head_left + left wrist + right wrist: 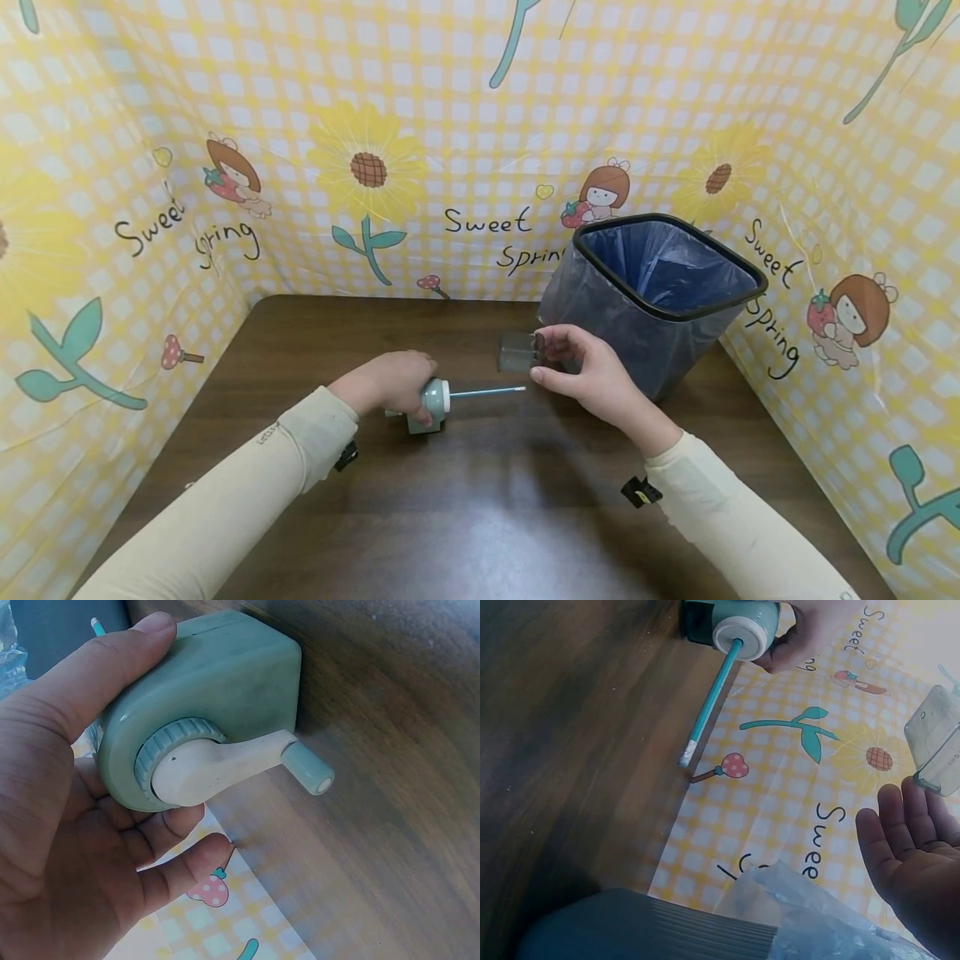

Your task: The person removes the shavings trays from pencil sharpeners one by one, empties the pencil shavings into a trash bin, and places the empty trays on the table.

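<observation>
My left hand (392, 380) grips a green hand-crank pencil sharpener (232, 682) just above or on the table; I cannot tell if it touches. Its white crank arm (240, 761) with a green knob faces the left wrist camera. From the sharpener's white front ring sticks a blue pencil (487, 392), its pale end pointing right. Between thumb and fingers, my right hand (592, 375) holds a clear, smoky shavings drawer (515, 353) at one end. In the right wrist view the drawer (936, 742) is partly cut off at the edge.
A lined trash bin (607, 333) with a black rim (670, 315) stands at the back right, close behind my right hand. The brown wooden table (450, 517) is bordered by yellow checked cloth (450, 125) at the back and sides.
</observation>
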Tool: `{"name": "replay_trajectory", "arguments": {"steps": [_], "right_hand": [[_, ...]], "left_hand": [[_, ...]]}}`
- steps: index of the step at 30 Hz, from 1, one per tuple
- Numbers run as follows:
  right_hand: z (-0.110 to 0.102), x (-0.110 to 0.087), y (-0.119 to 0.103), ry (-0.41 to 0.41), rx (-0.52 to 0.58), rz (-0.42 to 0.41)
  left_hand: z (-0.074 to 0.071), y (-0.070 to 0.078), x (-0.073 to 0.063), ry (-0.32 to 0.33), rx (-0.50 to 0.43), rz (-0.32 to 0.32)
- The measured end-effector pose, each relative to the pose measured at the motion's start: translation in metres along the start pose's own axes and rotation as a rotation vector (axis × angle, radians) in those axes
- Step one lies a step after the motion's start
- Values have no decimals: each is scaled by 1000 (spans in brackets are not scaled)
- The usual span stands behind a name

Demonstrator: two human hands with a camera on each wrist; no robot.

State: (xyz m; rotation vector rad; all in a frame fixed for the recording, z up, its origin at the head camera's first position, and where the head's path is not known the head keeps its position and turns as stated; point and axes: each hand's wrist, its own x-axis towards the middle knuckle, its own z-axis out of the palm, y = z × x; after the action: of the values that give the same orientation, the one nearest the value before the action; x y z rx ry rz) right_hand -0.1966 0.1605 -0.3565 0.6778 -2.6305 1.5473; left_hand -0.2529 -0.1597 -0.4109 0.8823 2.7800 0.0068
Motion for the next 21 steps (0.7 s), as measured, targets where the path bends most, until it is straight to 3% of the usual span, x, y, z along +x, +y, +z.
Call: {"name": "replay_trajectory", "arguments": {"steps": [21], "right_hand": [[21,-7,18,-37,25,-4]], "left_hand": [[-2,0,-1,-10,-9,-3]]}}
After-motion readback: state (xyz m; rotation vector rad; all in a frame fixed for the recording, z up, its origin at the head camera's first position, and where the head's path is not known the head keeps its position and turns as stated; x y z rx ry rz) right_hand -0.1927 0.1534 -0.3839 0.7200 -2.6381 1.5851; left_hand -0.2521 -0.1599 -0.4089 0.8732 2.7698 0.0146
